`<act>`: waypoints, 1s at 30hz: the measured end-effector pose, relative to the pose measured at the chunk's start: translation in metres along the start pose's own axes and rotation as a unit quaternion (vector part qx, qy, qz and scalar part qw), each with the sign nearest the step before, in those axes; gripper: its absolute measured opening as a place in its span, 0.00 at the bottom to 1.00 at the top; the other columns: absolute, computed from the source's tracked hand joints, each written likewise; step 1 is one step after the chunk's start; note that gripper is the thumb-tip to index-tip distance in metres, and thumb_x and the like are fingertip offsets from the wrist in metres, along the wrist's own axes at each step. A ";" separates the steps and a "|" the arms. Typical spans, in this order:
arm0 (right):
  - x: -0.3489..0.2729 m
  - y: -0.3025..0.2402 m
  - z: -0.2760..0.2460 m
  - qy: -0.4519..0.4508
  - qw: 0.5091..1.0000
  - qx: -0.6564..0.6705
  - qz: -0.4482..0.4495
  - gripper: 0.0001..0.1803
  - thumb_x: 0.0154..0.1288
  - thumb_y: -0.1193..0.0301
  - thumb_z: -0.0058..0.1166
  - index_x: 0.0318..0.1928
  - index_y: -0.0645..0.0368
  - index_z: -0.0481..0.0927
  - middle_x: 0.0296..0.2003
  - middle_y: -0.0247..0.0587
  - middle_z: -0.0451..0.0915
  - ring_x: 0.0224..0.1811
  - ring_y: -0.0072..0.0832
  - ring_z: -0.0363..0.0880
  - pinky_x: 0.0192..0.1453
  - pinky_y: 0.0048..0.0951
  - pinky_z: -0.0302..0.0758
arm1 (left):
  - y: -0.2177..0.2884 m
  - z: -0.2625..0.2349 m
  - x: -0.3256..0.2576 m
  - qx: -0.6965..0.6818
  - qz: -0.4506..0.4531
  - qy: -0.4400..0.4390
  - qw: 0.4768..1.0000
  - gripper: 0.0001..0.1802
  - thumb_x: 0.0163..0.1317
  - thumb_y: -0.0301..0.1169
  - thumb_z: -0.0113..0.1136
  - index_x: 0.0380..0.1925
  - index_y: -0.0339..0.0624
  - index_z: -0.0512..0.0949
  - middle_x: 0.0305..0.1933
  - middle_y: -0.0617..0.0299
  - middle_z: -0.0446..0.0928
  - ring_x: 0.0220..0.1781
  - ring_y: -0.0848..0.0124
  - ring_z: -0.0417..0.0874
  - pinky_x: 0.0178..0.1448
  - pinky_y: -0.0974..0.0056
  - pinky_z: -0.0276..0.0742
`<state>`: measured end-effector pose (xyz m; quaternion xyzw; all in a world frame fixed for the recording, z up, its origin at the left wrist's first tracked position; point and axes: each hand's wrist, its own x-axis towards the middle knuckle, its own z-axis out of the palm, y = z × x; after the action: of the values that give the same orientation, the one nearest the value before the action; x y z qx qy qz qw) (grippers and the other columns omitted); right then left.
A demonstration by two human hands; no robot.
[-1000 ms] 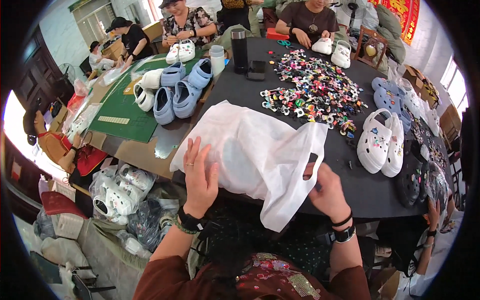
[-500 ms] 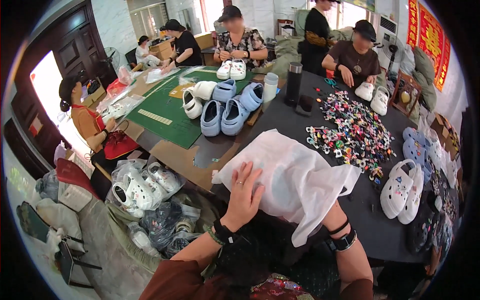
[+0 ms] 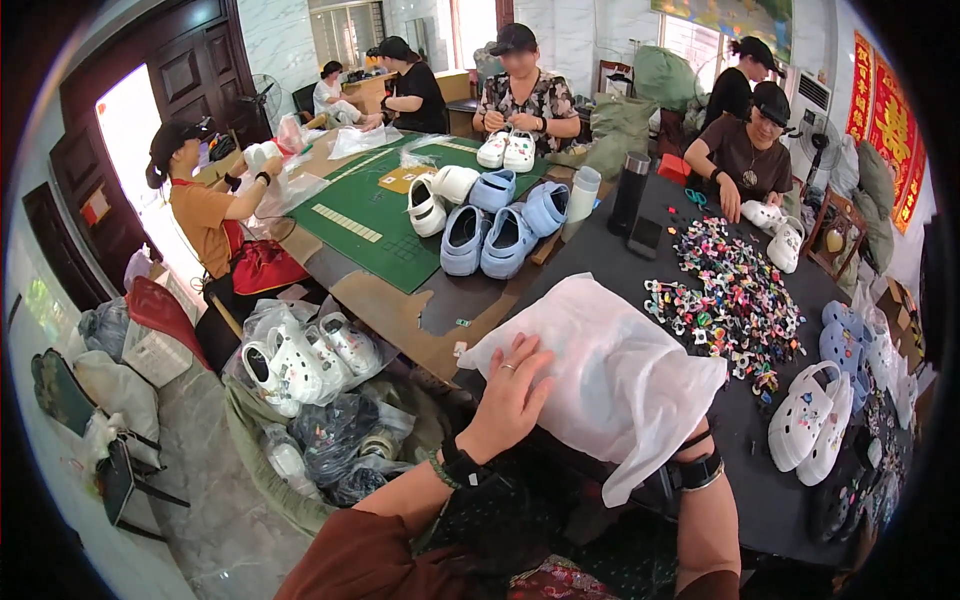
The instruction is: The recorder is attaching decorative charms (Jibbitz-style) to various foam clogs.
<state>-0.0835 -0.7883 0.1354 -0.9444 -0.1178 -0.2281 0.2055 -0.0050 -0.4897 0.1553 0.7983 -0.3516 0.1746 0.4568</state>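
A thin white bag (image 3: 610, 370) lies spread across the near edge of the dark table, with a bulky, faintly bluish shape showing through it. My left hand (image 3: 510, 395) rests on the bag's near left side, its fingers stretched out over the material. The right forearm (image 3: 706, 500) reaches up to the bag's right end. Beyond that wrist the bag covers my right hand, so its fingers cannot be seen. To the right of the bag stands a pair of white clogs (image 3: 810, 420) with charms on them.
Colourful shoe charms (image 3: 730, 300) are heaped beyond the bag. Blue clogs (image 3: 485, 240) and white clogs stand on the green mat (image 3: 345, 215). A black flask (image 3: 628, 190) stands farther back. Bagged white clogs (image 3: 305, 355) fill a sack at lower left. Several co-workers sit around the tables.
My view has shifted, so the scene sits lower and more to the right. My left hand stays on the bag, the right hand under it. The co-worker at left now holds something white up.
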 end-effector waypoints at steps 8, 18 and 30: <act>-0.024 -0.023 -0.021 -0.004 1.000 0.006 0.019 0.26 0.61 0.63 0.59 0.60 0.55 0.77 0.57 0.46 0.77 0.60 0.45 0.73 0.66 0.43 0.69 | -0.021 -0.032 0.009 0.051 -0.041 0.070 0.995 0.21 0.69 0.38 0.56 0.59 0.40 0.73 0.67 0.42 0.69 0.72 0.42 0.64 0.72 0.38 0.57; -0.020 -0.046 -0.050 -0.063 0.995 0.011 0.076 0.24 0.56 0.66 0.61 0.55 0.57 0.78 0.51 0.48 0.78 0.55 0.48 0.75 0.62 0.45 0.70 | -0.060 0.003 0.009 -0.048 -0.157 -0.032 0.986 0.29 0.73 0.47 0.51 0.58 0.30 0.74 0.55 0.40 0.79 0.59 0.48 0.79 0.63 0.53 0.73; -0.065 -0.059 -0.091 -0.115 0.982 0.008 0.147 0.22 0.51 0.69 0.64 0.49 0.59 0.79 0.45 0.50 0.79 0.48 0.51 0.77 0.59 0.48 0.71 | -0.039 -0.013 0.030 -0.223 -0.362 -0.244 0.871 0.24 0.69 0.44 0.61 0.50 0.32 0.82 0.39 0.64 0.84 0.39 0.76 0.81 0.44 0.69 0.76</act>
<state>-0.1932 -0.7846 0.1977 -0.9698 -0.0019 -0.0839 0.2291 0.0447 -0.4776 0.1562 0.7636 -0.1678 -0.2865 0.5538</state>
